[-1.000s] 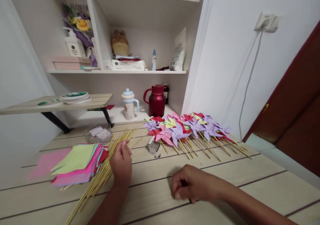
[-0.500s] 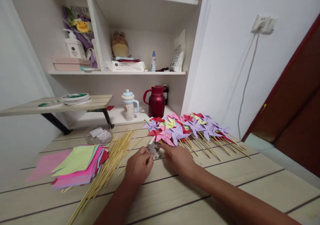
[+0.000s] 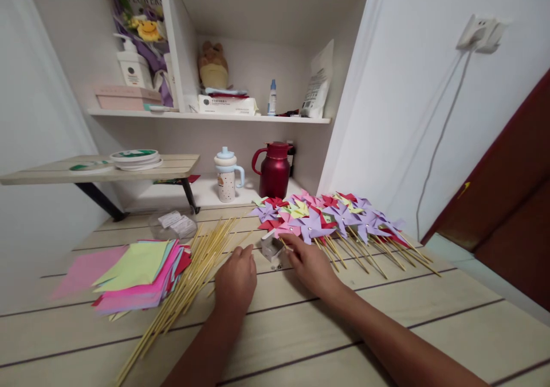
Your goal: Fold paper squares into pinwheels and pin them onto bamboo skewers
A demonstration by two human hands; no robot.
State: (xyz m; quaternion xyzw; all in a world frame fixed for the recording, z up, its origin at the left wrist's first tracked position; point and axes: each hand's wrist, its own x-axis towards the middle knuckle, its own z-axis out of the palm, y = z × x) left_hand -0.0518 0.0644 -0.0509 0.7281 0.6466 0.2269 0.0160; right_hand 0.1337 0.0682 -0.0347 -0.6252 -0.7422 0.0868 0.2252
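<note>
I see my left hand (image 3: 235, 278) lying palm down on the bench (image 3: 301, 329), fingers loosely together and holding nothing, its fingertips just beside the near edge of the bundle of bamboo skewers (image 3: 189, 286). My right hand (image 3: 310, 262) lies beside it, fingers extended toward a small open clear box (image 3: 272, 248) that sits between the two hands; the fingertips are at the box's right side, and I cannot tell whether they pinch anything. Small metal pins (image 3: 274, 266) lie on the bench just in front of the box. Directly behind the right hand is a row of finished paper pinwheels (image 3: 320, 218) in red, pink, purple and yellow, their sticks fanning out to the right. To the left of the skewers lies a stack of coloured paper squares (image 3: 137, 272), and behind it a clear plastic bag (image 3: 172, 225) with paper slips. At the back stand a lidded cup with a handle (image 3: 227, 175) and a red thermos jug (image 3: 275, 170). A small raised side table (image 3: 98, 172) carries a round flat tin (image 3: 135, 159). On the shelf (image 3: 206, 116) above are a pump bottle (image 3: 133, 66), a plush toy (image 3: 212, 66), a small glue bottle (image 3: 272, 97) and a white pouch (image 3: 318, 80). A wrapped bouquet (image 3: 144, 26) bears the word "FLOWERS"; other labels are too small to read.
</note>
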